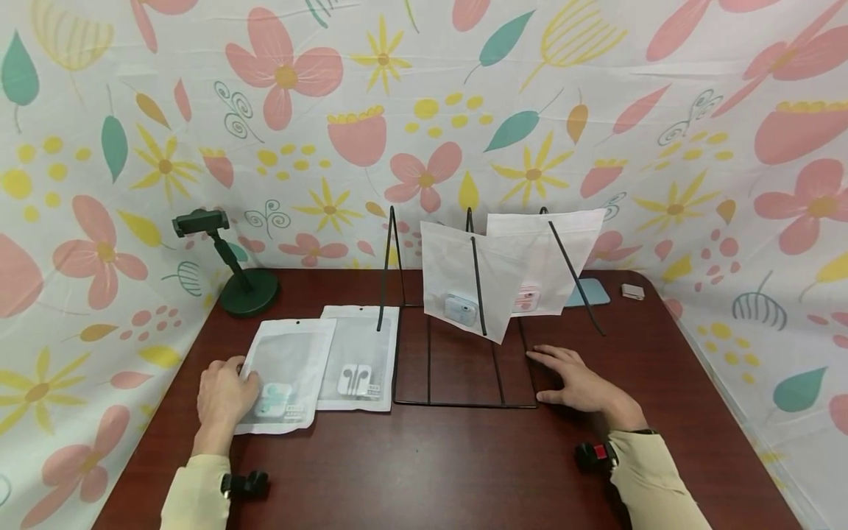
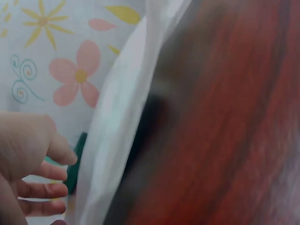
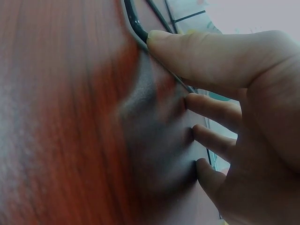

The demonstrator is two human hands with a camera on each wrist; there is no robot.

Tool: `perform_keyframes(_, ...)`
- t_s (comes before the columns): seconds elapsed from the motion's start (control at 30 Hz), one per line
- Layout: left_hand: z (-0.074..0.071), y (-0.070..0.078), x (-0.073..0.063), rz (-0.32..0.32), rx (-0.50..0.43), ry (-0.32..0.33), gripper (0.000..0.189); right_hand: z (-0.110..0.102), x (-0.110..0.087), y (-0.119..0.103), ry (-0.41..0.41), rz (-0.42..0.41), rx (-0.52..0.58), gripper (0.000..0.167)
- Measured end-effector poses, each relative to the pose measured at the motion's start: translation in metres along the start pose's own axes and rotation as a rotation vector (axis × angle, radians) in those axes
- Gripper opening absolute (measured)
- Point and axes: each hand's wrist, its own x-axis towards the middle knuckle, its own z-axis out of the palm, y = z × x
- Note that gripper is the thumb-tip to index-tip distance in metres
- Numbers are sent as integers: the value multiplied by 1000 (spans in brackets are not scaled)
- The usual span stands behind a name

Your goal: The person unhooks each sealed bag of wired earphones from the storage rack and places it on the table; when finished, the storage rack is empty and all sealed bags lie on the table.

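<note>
Cream sleeves (image 1: 195, 493) end at both wrists, each strapped with a small black camera (image 1: 248, 484). The left hand (image 1: 224, 390) is at the left edge of a zip pouch (image 1: 291, 361), its grip loose, fingers extended and not wrapped round it; whether the thumb touches the plastic, I cannot tell. That pouch lies flat with a pale turquoise case (image 1: 274, 400) inside, overlapping a second flat pouch (image 1: 361, 342) that holds white wired earphones (image 1: 355, 380).

The right hand (image 1: 576, 379) rests beside a black wire rack (image 1: 464, 405), thumb and fingers apart, the thumb touching its near right corner. On the rack's middle prong hangs a white-backed pouch (image 1: 444, 258) with a pale blue case (image 1: 461, 310); on the right prong, another pouch (image 1: 570, 250) with a pink-patterned case (image 1: 526, 298).

Everything stands on a reddish-brown desk (image 1: 424, 471). Farther back are a green phone stand (image 1: 250, 293), a light-blue flat object (image 1: 588, 291) and a small white block (image 1: 632, 291), before a flower-printed cloth (image 1: 424, 73).
</note>
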Motion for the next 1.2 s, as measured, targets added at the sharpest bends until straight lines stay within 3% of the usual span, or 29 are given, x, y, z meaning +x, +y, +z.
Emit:
perform_keyframes(0.23, 4, 15, 0, 208, -144, 40, 43, -1, -1, -1, 3, 0, 1, 70)
perform_keyframes(0.47, 3, 35, -5, 311, -236, 79, 32, 1, -1, 0, -2, 10, 0, 70)
perform_keyframes(0.77, 8, 57, -3, 469, -338, 150, 32, -1, 0, -1, 8, -3, 3, 69)
perform_keyframes(0.97, 13, 74, -1, 547, -419, 136, 39, -1, -1, -2, 8, -2, -2, 69)
perform_keyframes(1.2, 17, 90, -1, 624, -490, 50, 49, -2, -1, -2, 2, 3, -3, 69)
